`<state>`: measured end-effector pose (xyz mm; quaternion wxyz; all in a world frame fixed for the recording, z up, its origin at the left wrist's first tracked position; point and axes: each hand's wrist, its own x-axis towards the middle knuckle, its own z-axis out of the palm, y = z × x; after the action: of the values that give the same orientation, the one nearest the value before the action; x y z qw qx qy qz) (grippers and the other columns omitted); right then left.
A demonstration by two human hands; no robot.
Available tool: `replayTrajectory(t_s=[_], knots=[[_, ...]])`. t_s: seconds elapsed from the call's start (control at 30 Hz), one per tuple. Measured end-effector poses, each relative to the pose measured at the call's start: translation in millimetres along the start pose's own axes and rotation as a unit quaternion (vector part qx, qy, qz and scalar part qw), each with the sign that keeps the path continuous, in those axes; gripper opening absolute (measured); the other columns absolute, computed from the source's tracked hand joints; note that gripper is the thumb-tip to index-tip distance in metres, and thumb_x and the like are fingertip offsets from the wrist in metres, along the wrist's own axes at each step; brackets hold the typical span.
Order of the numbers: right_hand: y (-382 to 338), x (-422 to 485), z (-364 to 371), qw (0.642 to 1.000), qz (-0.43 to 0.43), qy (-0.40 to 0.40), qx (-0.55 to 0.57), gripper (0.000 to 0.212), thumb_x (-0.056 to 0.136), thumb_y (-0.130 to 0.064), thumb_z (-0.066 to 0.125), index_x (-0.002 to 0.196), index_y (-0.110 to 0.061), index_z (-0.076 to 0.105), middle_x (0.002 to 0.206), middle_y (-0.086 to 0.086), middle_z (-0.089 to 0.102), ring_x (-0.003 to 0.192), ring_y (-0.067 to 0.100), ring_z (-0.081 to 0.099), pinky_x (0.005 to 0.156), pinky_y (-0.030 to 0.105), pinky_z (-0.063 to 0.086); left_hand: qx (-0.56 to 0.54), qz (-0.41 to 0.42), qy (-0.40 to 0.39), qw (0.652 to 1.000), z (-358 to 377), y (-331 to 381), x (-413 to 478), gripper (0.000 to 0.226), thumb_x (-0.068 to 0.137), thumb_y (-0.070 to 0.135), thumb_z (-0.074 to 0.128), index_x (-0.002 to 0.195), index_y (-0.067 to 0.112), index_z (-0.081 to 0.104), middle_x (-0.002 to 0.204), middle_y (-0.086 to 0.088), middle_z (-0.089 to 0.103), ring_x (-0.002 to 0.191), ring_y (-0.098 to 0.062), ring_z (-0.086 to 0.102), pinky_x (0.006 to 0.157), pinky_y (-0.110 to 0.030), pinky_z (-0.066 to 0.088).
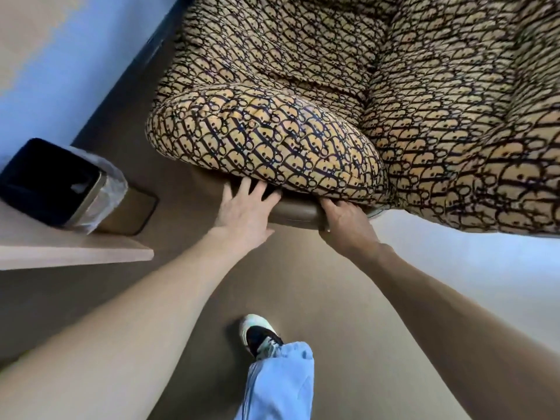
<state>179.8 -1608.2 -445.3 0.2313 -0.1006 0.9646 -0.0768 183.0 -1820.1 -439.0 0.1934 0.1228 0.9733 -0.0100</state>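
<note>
At the bed's near corner, the left hand [245,211] presses spread fingers under the patterned quilt [266,137]; the right hand [345,223] grips the bed frame [295,211].

A brown padded bed frame [298,211] is seen at the centre, with only its rounded edge exposed. It is covered by a thick blanket [439,116], printed in tan and black, which is spread from the centre out to 12 and 3 o'clock. A bulging fold of this blanket is laid over the edge of the frame and overhangs it. The frame is carried by a brown floor [303,286]. On the floor, a bin [124,212] lined with a clear bag is stood at 9 o'clock, close to the wall, and a shoe [257,331] is planted at 6 o'clock.
</note>
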Motion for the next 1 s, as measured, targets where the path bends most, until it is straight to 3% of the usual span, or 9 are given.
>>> replayTrajectory(t_s=[0.13, 0.33, 0.53, 0.7, 0.83, 1.0], knots=[[-14, 0, 32, 0.998, 0.038, 0.054, 0.002, 0.073, 0.086, -0.029, 0.077, 0.147, -0.017, 0.039, 0.135, 0.015, 0.057, 0.127, 0.036, 0.051, 0.115, 0.048, 0.035, 0.015, 0.008, 0.034, 0.999, 15, -6, 5, 0.085, 0.085, 0.067, 0.062, 0.152, 0.029, 0.028, 0.155, -0.013, 0.033, 0.143, -0.038, 0.024, 0.116, -0.07, 0.022], [-13, 14, 51, 0.99, 0.06, 0.114, 0.058, 0.072, 0.088, -0.029, 0.073, 0.149, -0.021, 0.035, 0.137, 0.015, 0.051, 0.129, 0.039, 0.044, 0.118, 0.052, 0.027, -0.029, -0.02, 0.096, 0.995, 37, -8, 14, 0.082, 0.084, 0.077, 0.051, 0.143, 0.024, 0.031, 0.148, -0.022, 0.04, 0.14, -0.045, 0.03, 0.116, -0.073, 0.009], [-40, 29, 61, 0.979, 0.083, 0.168, 0.076, 0.069, 0.08, -0.024, 0.077, 0.14, -0.025, 0.041, 0.132, 0.01, 0.054, 0.125, 0.036, 0.046, 0.115, 0.054, 0.031, -0.022, 0.029, 0.182, 0.983, 46, -43, 22, 0.075, 0.082, 0.075, 0.054, 0.133, 0.022, 0.035, 0.134, -0.023, 0.05, 0.126, -0.048, 0.042, 0.113, -0.075, 0.018], [-72, 48, 83, 0.953, 0.092, 0.278, 0.078, 0.061, 0.073, -0.017, 0.078, 0.126, -0.027, 0.049, 0.118, 0.003, 0.059, 0.116, 0.031, 0.05, 0.105, 0.05, 0.034, -0.005, 0.066, 0.29, 0.955, 56, -84, 34, 0.072, 0.079, 0.078, 0.049, 0.122, 0.02, 0.049, 0.113, -0.015, 0.061, 0.107, -0.042, 0.054, 0.105, -0.073, 0.035], [-100, 56, 85, 0.939, 0.1, 0.313, 0.104, 0.057, 0.072, -0.01, 0.073, 0.124, -0.024, 0.051, 0.117, 0.003, 0.058, 0.117, 0.032, 0.049, 0.105, 0.051, 0.033, -0.012, 0.088, 0.312, 0.946, 55, -113, 40, 0.077, 0.08, 0.082, 0.038, 0.128, 0.023, 0.049, 0.118, -0.011, 0.06, 0.115, -0.037, 0.053, 0.11, -0.072, 0.03], [-117, 59, 85, 0.93, 0.102, 0.33, 0.124, 0.059, 0.072, -0.005, 0.064, 0.127, -0.024, 0.052, 0.12, 0.005, 0.057, 0.121, 0.033, 0.047, 0.106, 0.051, 0.031, -0.029, 0.092, 0.306, 0.947, 57, -131, 46, 0.08, 0.074, 0.086, 0.04, 0.133, 0.032, 0.041, 0.127, -0.003, 0.055, 0.127, -0.03, 0.045, 0.112, -0.078, 0.018]])
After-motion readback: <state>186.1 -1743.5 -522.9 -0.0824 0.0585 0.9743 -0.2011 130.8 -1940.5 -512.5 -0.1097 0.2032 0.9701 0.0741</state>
